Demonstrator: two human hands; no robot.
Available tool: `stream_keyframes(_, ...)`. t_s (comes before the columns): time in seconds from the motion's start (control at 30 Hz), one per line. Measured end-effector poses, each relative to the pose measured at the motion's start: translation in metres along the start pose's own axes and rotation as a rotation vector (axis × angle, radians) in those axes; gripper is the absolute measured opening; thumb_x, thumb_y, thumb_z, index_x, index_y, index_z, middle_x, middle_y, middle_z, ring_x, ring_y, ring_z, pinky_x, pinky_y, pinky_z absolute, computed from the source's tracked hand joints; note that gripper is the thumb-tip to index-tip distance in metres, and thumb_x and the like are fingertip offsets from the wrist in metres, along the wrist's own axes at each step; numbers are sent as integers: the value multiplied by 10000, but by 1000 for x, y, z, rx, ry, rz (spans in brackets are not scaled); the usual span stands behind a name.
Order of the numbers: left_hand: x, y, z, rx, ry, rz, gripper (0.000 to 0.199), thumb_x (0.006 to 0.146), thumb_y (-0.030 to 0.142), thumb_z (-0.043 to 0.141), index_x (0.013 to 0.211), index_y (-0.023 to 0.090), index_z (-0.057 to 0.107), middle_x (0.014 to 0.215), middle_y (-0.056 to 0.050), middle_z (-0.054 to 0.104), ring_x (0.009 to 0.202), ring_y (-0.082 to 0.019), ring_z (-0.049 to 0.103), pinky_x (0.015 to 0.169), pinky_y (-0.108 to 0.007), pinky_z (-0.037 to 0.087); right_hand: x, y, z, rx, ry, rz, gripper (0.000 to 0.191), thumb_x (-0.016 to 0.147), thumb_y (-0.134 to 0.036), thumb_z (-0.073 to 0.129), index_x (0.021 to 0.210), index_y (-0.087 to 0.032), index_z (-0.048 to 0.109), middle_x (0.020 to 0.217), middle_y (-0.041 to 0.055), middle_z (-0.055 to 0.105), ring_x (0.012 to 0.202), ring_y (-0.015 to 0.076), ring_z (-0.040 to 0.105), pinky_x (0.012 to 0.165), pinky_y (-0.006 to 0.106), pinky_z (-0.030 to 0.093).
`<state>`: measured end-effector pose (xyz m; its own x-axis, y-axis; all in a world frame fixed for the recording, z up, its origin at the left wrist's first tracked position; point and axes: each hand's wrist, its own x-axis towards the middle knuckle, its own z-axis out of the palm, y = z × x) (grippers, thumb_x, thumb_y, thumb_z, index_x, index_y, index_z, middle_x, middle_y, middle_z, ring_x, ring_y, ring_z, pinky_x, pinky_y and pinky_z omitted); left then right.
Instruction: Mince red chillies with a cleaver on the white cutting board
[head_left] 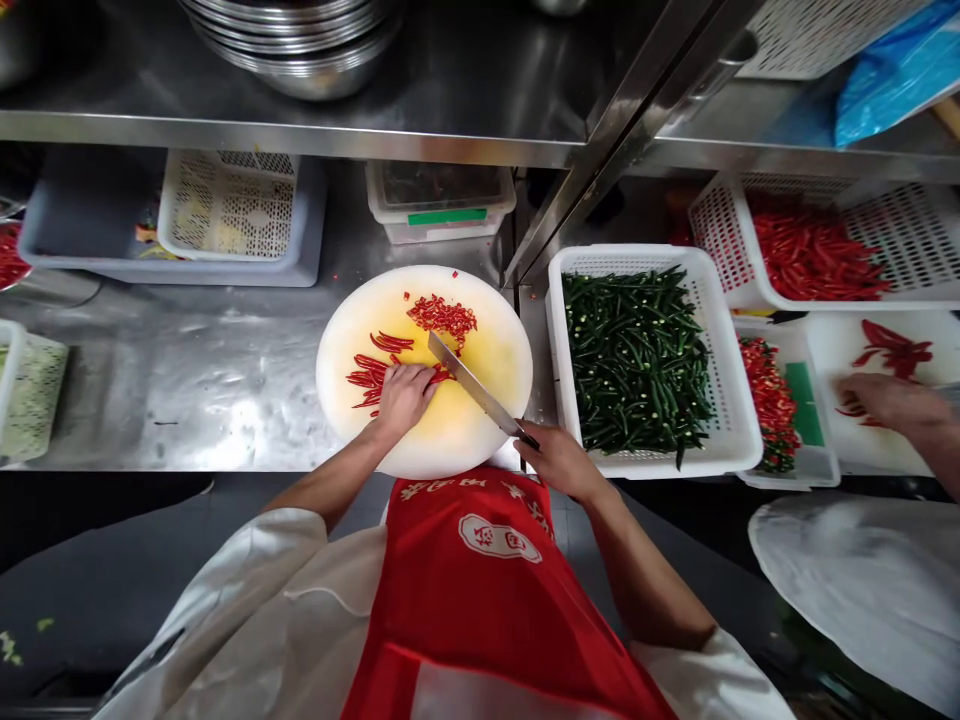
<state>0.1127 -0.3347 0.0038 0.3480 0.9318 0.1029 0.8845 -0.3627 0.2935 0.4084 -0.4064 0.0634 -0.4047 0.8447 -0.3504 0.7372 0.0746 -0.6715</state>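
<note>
A round white cutting board (480,440) lies on the steel counter in front of me. My left hand (405,397) presses down on a bunch of red chili peppers (366,375), its fingers curled over them near the blade. My right hand (559,457) is closed around the handle of a kitchen knife (480,392). The blade runs diagonally across the board, its edge at the cut end of the held chilies. Beyond the blade sits a small pile of chopped red chili (444,318). A few whole chilies (391,342) lie loose above the bunch.
Right of the board stands a white basket of green chilies (637,360); behind it, a basket of red chilies (817,250). A co-worker's hand (885,400) handles red chilies at another board. A grey tub (97,225) and a lidded container (442,200) stand under the steel shelf (480,148).
</note>
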Motion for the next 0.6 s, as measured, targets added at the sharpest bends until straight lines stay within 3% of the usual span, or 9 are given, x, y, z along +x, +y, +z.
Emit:
stream_keyframes(0.2,29,16,9,-6,7,-64,301,962,367,545,1170,189,672,1109,-124,681,1056,-309,608,942,-476,434,14,9,-21,-31,43,39,299,942,-286,469,1107,-193,699,838,44,732,760,200,663,666,261,402)
stream_keyframes(0.37,27,15,15,-133,63,-5,262,950,365,587,1127,183,653,1223,-132,607,1154,-276,570,1007,-410,477,16,6,-21,-127,6,16,342,973,-280,455,1254,-183,624,939,72,750,852,223,689,716,273,411)
stream_keyframes(0.47,27,13,14,-187,54,49,208,989,312,522,1047,180,671,1164,-114,630,1120,-239,582,1008,-372,491,18,-2,-20,-220,-33,37,387,976,-269,475,1334,-139,547,1000,114,751,888,245,696,721,287,404)
stream_keyframes(0.6,28,11,17,-230,78,88,211,996,296,517,967,181,691,1065,-93,669,1028,-226,604,946,-368,520,18,-12,-26,-314,-77,84,268,1006,-269,435,1181,-141,593,979,117,752,879,239,700,702,284,383)
